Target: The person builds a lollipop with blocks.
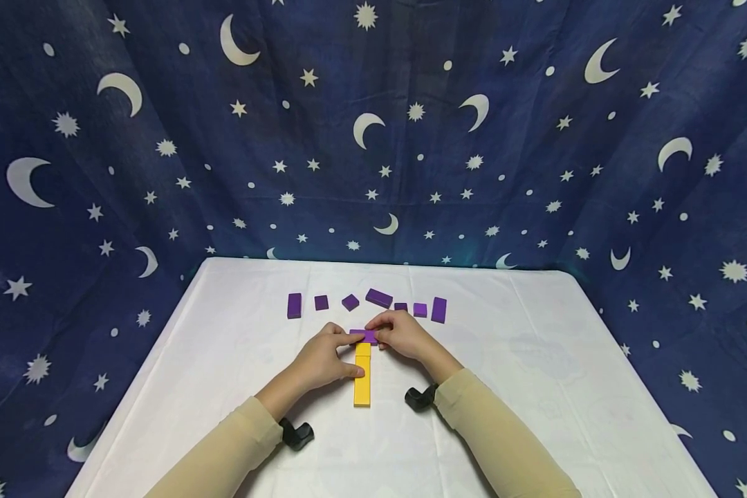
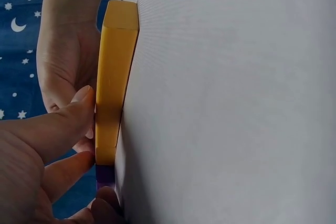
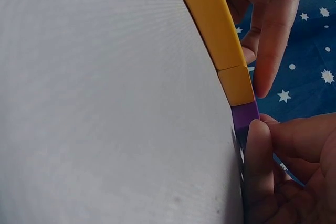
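Note:
A long yellow block (image 1: 362,391) lies lengthwise on the table, with a small yellow block (image 1: 363,349) at its far end. Across that end sits a purple block (image 1: 370,337), forming a T with the yellow ones. My right hand (image 1: 404,335) pinches the right end of the purple block between thumb and fingers. My left hand (image 1: 324,356) reaches in from the other side, its extended index finger touching the purple block and its thumb against the long yellow block's left side. In the right wrist view the purple block (image 3: 245,115) meets the small yellow block (image 3: 236,85).
Beyond the hands, several purple blocks form a loose row, from an oblong one (image 1: 294,306) at left to another oblong (image 1: 438,310) at right. A white cloth (image 1: 504,346) covers the table. A dark blue curtain (image 1: 324,138) with moons and stars stands behind.

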`<control>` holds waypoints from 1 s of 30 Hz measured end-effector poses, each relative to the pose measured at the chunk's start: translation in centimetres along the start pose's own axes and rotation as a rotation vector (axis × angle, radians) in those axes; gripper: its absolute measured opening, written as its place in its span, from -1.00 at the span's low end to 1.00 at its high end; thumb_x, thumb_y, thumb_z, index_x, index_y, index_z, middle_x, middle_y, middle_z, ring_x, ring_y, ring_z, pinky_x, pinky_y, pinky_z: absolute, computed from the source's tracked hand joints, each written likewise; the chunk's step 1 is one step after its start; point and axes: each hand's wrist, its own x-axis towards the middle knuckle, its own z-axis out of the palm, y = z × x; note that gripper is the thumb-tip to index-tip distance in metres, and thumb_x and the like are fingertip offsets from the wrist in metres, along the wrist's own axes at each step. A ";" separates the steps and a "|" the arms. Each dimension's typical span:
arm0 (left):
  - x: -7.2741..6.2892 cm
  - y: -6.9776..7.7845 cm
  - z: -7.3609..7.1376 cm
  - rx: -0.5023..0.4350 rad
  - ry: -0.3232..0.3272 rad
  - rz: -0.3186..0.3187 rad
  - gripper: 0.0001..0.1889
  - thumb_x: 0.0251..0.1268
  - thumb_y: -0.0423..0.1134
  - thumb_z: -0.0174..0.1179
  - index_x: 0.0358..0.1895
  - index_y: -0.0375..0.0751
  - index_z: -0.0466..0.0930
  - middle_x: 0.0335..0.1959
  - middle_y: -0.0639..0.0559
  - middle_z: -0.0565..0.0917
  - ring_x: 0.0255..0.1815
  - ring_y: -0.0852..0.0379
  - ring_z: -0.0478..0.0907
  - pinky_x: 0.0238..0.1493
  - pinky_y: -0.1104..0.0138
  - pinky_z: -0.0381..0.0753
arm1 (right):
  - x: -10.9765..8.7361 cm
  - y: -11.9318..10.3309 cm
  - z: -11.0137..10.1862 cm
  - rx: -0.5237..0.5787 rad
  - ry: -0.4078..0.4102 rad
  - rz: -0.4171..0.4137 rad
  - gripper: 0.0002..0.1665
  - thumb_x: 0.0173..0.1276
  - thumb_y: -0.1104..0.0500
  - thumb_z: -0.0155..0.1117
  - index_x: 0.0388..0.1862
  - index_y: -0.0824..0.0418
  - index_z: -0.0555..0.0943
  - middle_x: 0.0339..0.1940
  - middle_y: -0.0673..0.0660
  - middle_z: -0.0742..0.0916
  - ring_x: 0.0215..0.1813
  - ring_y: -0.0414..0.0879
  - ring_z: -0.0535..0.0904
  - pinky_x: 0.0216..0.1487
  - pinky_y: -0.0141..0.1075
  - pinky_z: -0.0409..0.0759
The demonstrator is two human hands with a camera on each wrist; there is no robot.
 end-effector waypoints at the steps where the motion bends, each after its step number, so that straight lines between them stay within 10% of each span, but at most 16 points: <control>1: 0.0 0.0 0.0 0.000 0.002 0.000 -0.18 -0.03 0.05 0.73 0.41 0.10 0.68 -0.01 0.04 0.54 -0.17 0.12 0.48 -0.15 0.29 0.50 | 0.0 0.0 0.0 0.001 0.000 0.002 -0.73 0.49 0.33 0.29 0.03 0.15 0.83 -0.07 0.14 0.79 -0.36 -0.16 0.67 -0.20 -0.38 0.70; 30: 0.1 0.0 0.1 0.004 0.014 -0.013 -0.23 -0.05 0.02 0.74 0.36 0.11 0.72 -0.02 0.06 0.54 -0.15 0.11 0.49 -0.10 0.27 0.50 | 0.0 0.0 0.1 -0.025 0.001 -0.011 -0.72 0.49 0.33 0.29 0.05 0.14 0.83 -0.09 0.13 0.79 -0.36 -0.16 0.67 -0.18 -0.37 0.67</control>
